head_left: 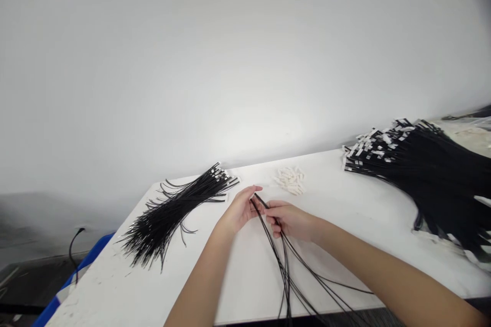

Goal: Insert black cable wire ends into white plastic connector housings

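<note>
My left hand (243,210) pinches a small white connector piece at the end of a thin black cable (264,226). Fingers of my right hand (288,219) are closed round other black cables (286,255), close beside the left fingertips. From both hands the loose cable lengths run down over the table's front edge. Just beyond the hands lies a small heap of white connector pieces (291,180). The fingers partly hide the held ends, so how the cable and connector meet is unclear.
On the left of the white table (333,191) lies a bundle of black cables (176,209) with white-tipped ends. A larger pile of black cables (429,179) covers the right side. The wall (245,61) stands behind; a blue object (92,253) is beside the left edge.
</note>
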Available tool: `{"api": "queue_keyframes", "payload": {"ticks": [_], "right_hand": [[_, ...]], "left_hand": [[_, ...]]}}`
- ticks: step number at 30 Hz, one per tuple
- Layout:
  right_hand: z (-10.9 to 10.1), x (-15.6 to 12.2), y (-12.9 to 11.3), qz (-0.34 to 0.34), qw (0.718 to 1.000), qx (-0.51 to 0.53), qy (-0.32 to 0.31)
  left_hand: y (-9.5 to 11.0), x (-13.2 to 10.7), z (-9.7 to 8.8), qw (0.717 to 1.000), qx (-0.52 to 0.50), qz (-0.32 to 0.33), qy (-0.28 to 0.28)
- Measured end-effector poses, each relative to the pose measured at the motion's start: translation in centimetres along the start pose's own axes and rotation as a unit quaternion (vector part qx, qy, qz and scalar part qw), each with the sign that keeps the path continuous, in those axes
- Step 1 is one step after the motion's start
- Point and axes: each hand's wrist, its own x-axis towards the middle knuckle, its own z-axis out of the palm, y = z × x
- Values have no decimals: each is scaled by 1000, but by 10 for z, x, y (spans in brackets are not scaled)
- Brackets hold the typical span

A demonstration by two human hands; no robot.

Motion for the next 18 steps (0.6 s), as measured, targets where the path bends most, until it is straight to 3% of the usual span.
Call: {"api": "queue_keyframes", "payload": {"ticks": [6, 14, 16, 18], "right_hand": [[-10, -16, -19, 75, 963, -214, -144], [-2, -32, -25, 223, 866, -299, -333], [-3, -35, -28, 235, 845, -328, -351], [-9, -35, -32, 207, 840, -384, -323]], "left_hand": [[5, -7, 0, 997, 56, -55, -28], [3, -5, -1, 996, 66, -55, 0], [3, -4, -2, 997, 64, -52, 0], [3, -4, -2, 997, 60, -56, -8]]}}
